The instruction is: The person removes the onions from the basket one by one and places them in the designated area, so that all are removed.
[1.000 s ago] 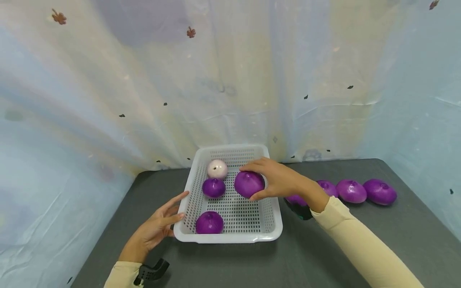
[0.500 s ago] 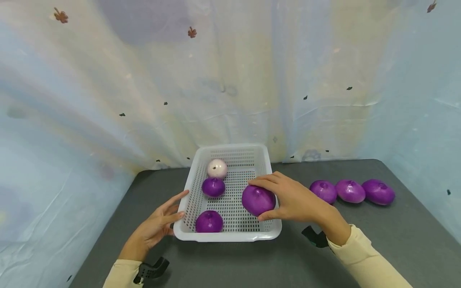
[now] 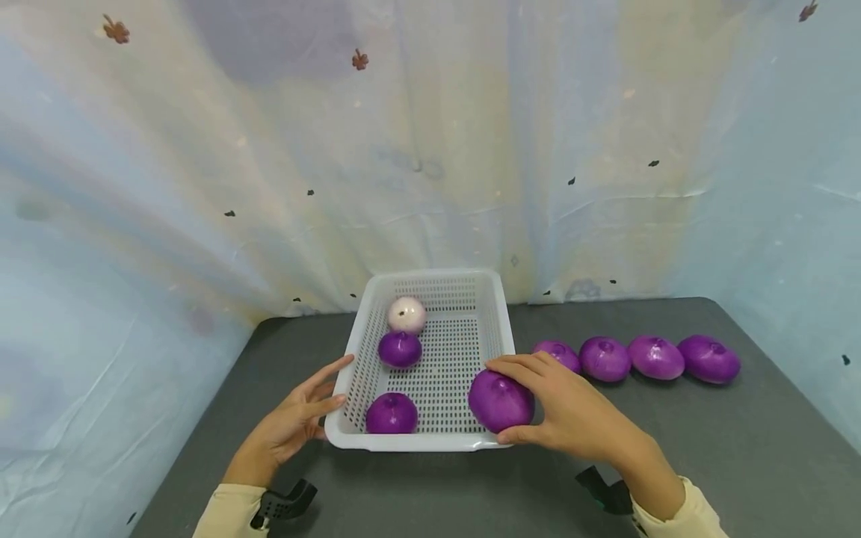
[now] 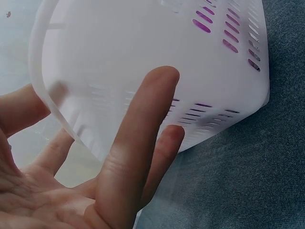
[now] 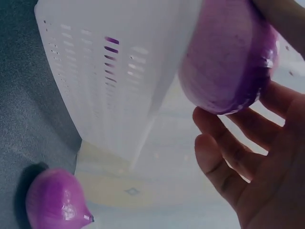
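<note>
Onion [image 3: 499, 401] moved toward basket's [image 3: 417, 442] near-right corner; right hand [image 3: 575, 418] grips it.

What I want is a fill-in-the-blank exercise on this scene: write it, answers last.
1. The right grip holds an onion coloured ____.
2. Apart from the held one, the basket contains one pale onion and ____ purple ones.
3. In the head view, the row of onions on the table lies to the ____ of the basket.
4. The onions in that row number ____.

Missing words: purple; two; right; four.
</note>
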The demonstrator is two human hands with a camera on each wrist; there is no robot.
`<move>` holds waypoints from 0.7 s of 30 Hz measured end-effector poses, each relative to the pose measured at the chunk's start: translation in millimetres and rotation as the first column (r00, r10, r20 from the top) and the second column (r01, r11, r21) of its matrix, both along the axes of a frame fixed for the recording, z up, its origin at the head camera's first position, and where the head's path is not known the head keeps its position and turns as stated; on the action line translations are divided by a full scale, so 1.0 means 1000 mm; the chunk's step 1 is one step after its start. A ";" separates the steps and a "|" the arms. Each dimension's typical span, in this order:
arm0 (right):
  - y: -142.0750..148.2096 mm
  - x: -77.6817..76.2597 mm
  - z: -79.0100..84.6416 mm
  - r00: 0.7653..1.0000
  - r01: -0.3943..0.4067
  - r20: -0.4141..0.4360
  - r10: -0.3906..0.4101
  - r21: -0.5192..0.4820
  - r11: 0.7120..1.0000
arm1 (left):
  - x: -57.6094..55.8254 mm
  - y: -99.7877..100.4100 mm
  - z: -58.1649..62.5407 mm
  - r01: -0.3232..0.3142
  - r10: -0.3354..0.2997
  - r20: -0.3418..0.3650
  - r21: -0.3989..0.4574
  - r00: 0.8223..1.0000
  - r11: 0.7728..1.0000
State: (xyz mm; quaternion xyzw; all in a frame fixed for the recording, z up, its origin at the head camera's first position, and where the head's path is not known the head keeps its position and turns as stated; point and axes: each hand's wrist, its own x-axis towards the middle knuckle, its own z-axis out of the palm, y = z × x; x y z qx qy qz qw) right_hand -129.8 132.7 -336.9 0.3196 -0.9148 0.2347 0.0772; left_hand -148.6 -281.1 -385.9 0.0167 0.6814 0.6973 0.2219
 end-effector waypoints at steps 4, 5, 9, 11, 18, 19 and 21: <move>0.005 0.007 0.001 0.999 0.034 0.001 -0.034 -0.022 0.999 | 0.000 0.000 -0.001 -0.005 0.005 -0.004 0.004 1.000 1.000; 0.006 0.009 0.002 0.999 0.038 -0.003 -0.038 -0.026 0.999 | 0.000 0.000 -0.001 -0.003 0.003 -0.005 0.005 1.000 1.000; 0.007 0.011 0.000 0.999 0.039 -0.007 -0.039 -0.030 0.999 | 0.000 0.000 -0.001 -0.004 0.004 -0.006 0.002 1.000 1.000; 0.007 0.012 0.000 0.999 0.034 -0.007 -0.034 -0.023 0.999 | 0.000 0.001 -0.001 -0.007 0.007 -0.002 -0.001 1.000 1.000; 0.009 0.010 0.001 0.999 0.035 -0.031 -0.035 -0.010 0.999 | -0.001 0.001 -0.001 0.006 -0.006 -0.013 -0.011 1.000 1.000; 0.010 0.009 0.001 0.999 0.036 -0.031 -0.037 -0.008 0.999 | -0.001 0.001 -0.001 0.005 -0.006 -0.015 -0.012 1.000 1.000; 0.012 0.008 0.001 0.999 0.038 -0.028 -0.038 -0.003 0.999 | -0.001 0.001 -0.001 0.003 -0.003 -0.018 -0.017 1.000 1.000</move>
